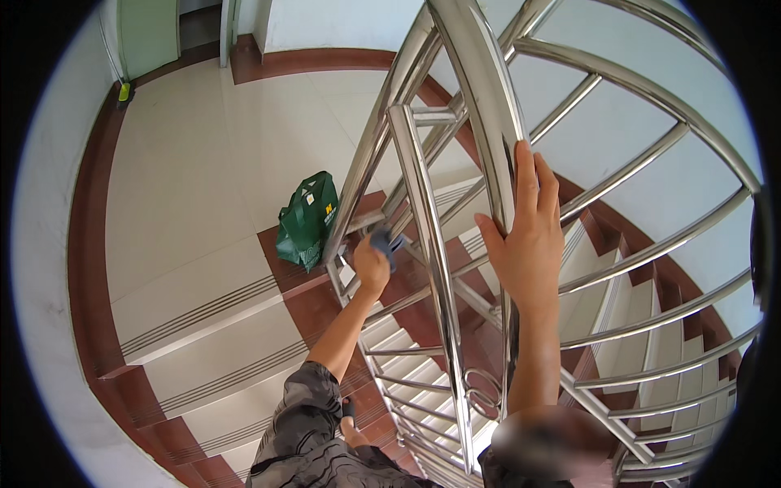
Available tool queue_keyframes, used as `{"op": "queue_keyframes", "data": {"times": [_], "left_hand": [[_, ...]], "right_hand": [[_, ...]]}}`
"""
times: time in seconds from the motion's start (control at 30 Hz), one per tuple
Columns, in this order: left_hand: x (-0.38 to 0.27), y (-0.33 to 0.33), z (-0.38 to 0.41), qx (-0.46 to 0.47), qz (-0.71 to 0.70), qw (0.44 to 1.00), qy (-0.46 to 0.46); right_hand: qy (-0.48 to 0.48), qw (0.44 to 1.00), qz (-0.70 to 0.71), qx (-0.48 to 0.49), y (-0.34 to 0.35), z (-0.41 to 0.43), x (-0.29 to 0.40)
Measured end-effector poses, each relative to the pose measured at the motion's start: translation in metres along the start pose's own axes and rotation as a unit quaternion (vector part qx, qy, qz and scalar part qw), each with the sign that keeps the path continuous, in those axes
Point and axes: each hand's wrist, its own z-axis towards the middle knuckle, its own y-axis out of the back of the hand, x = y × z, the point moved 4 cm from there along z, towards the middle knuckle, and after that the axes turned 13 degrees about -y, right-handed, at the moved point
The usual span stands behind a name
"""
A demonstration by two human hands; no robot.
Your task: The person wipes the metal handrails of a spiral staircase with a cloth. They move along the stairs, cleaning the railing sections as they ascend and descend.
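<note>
My left hand [371,263] grips a dark blue-grey cloth [382,244], blurred, low among the stainless steel bars of the stair railing. It is close to the base of a steel post [361,189]; whether the cloth wraps a bar I cannot tell. My right hand [529,244] rests on the thick steel handrail [482,91], its thumb on the near side and its fingers along the far side. Just left of my left hand, a green shopping bag [307,222] with handles and printed writing stands upright on the landing's brown tile border.
Tiled stairs [226,348] descend towards me on the left. Beyond the railing, another flight [616,299] runs beside the white wall [647,183]. A green door [148,39] and a brush with a yellow-green head [124,93] are at the landing's far left. My foot [352,430] is on the stairs.
</note>
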Motion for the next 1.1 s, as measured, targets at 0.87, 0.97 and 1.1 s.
{"op": "queue_keyframes", "data": {"times": [0.87, 0.97, 1.1], "left_hand": [[-0.126, 0.021, -0.013, 0.281, -0.289, 0.885, 0.231], [-0.125, 0.004, -0.011, 0.330, -0.260, 0.899, 0.124], [-0.123, 0.004, -0.006, 0.382, -0.197, 0.903, -0.004]], "right_hand": [[0.006, 0.998, 0.061, 0.016, 0.000, -0.002, -0.010], [0.005, 0.999, 0.051, 0.012, 0.003, -0.003, -0.012], [0.001, 0.999, 0.046, 0.013, 0.002, -0.003, -0.011]]}}
